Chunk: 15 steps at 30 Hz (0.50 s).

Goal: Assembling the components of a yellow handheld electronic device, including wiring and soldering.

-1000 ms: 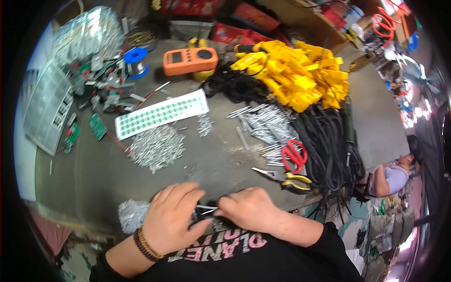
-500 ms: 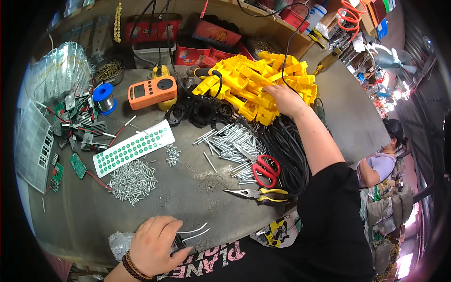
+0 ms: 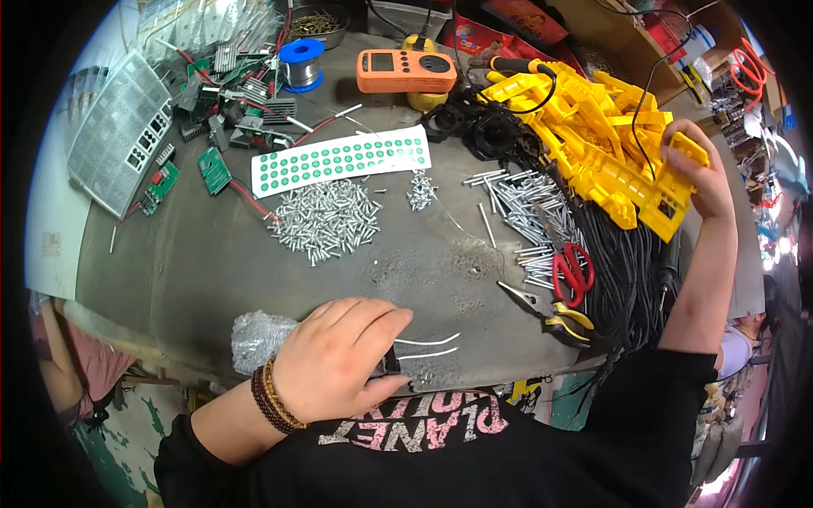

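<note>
My left hand [image 3: 343,360] is at the table's near edge, fingers curled over a small black part [image 3: 391,362] that mostly hides under the palm. Two white wires [image 3: 428,349] stick out from that part to the right. A clear bubble-wrap bundle [image 3: 261,340] touches the left side of this hand. At the right, my right hand [image 3: 710,182] grips a yellow plastic casing [image 3: 690,151] between thumb and fingers. It is over the right side of a heap of similar yellow casings [image 3: 584,127]. Black cables [image 3: 622,271] lie below the heap.
Mid-table are a pile of short screws [image 3: 326,220], a sheet of green round stickers [image 3: 339,161] and long screws [image 3: 529,212]. Red-handled scissors [image 3: 574,275] and pliers [image 3: 550,315] lie nearer. Behind stand an orange meter [image 3: 406,72], a solder spool [image 3: 301,66] and circuit boards [image 3: 216,169].
My right hand has closed on a yellow casing and drawn it to the right side of the heap. My left hand stays on the black part. The head view has shifted.
</note>
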Motion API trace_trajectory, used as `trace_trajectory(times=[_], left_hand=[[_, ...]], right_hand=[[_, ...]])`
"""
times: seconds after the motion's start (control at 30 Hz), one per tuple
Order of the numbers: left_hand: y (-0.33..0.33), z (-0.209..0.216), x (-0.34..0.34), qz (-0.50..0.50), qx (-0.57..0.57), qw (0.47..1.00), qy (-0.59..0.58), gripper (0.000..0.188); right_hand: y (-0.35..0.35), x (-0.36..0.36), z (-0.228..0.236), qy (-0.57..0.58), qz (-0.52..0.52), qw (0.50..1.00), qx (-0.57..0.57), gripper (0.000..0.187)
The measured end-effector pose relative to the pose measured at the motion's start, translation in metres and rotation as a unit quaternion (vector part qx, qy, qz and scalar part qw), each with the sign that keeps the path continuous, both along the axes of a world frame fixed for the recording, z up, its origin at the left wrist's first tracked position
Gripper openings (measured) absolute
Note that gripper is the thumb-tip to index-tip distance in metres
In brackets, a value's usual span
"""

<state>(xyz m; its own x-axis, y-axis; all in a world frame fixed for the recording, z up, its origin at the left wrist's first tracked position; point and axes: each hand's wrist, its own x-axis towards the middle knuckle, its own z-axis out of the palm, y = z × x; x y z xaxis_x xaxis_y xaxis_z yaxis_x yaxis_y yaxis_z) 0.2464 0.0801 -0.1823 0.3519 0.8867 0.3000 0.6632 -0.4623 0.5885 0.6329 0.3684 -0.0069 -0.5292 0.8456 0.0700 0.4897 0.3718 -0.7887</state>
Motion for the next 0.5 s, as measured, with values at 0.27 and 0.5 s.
trace_trajectory(times=[0.27, 0.5], left_hand=[[0.03, 0.062, 0.024, 0.024, 0.084, 0.992, -0.091, 0.11], [0.029, 0.064, 0.009, 0.145, 0.066, 0.795, -0.585, 0.072]], right_hand=[[-0.157, -0.17, -0.04, 0.045, 0.003, 0.998, 0.033, 0.06], [-0.134, -0.15, -0.067, -0.017, 0.116, 0.93, 0.348, 0.056]])
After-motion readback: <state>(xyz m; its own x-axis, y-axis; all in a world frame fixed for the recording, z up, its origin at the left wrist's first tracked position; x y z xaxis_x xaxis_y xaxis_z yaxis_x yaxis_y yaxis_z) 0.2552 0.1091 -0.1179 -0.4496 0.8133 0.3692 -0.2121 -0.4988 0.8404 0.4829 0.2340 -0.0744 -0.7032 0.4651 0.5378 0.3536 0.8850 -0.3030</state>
